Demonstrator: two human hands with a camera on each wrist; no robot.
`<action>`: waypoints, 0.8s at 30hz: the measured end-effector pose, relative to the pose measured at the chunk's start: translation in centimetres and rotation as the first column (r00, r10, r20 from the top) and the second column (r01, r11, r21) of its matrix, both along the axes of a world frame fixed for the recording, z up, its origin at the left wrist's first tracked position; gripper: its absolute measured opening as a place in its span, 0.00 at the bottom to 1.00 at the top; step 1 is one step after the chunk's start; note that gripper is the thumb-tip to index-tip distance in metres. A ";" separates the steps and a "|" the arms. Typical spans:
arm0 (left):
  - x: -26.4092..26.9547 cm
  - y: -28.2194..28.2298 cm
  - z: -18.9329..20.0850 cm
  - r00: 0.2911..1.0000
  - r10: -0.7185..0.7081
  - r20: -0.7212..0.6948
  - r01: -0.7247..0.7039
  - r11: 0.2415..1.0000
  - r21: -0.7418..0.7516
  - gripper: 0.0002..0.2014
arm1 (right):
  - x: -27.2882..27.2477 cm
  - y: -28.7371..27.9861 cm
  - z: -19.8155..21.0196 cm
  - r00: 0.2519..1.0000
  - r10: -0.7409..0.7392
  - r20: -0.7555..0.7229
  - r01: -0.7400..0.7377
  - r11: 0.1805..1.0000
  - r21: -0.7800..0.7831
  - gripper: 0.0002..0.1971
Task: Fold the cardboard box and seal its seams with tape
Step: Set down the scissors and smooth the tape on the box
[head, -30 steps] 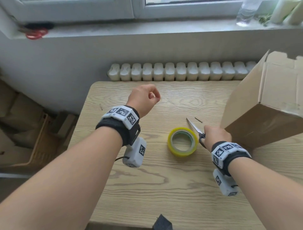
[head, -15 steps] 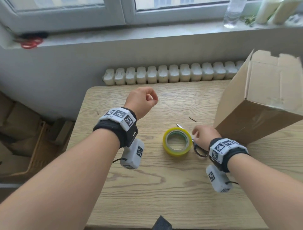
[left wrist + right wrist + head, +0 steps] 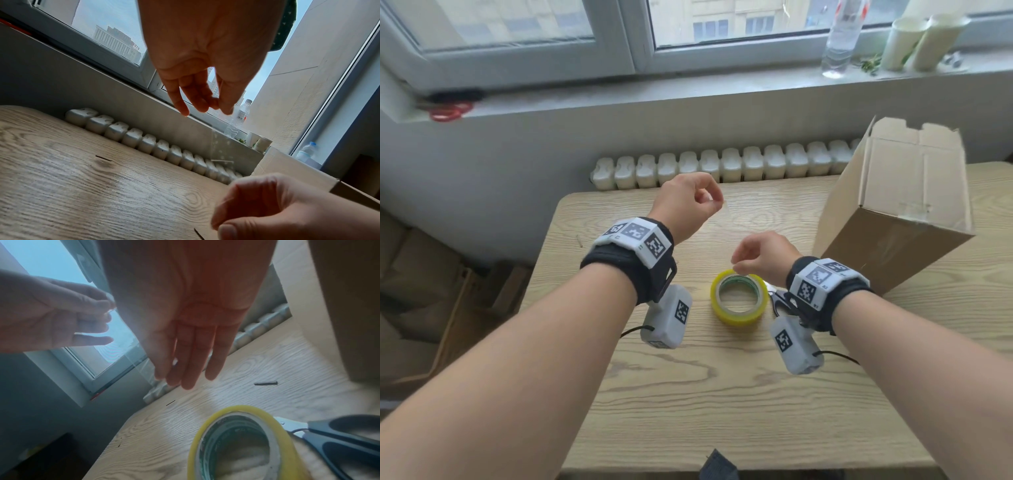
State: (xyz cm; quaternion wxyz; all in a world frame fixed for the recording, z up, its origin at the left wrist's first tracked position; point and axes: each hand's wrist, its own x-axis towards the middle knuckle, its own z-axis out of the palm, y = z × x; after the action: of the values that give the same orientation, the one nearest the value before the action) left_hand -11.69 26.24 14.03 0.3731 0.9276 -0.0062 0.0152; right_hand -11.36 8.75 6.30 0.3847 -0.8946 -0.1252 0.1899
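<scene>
Lying flat mid-table (image 3: 688,411), the yellow tape roll (image 3: 739,297) is being flanked by scissors (image 3: 779,301) touching its right side, with bare tabletop toward the near edge. Just above the roll, the right hand (image 3: 763,258) is being held with fingers closing on the lower end of a clear tape strip (image 3: 221,146). Farther back, the strip's top is being pinched by the left hand (image 3: 685,204). The cardboard box (image 3: 893,212) is being left standing tilted at the far right.
</scene>
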 end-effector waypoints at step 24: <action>0.5 -10.6 2.9 0.989 -0.135 -0.061 0.103 0.921 -0.375 0.05 | -5.0 -15.8 8.9 0.777 -0.616 -0.129 0.612 0.692 0.382 0.02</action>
State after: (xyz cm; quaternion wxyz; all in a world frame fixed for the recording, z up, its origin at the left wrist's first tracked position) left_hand -11.19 15.60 16.91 0.5418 0.8381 -0.0436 -0.0462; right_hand -16.32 -7.00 15.16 0.6011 -0.7862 0.1424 0.0165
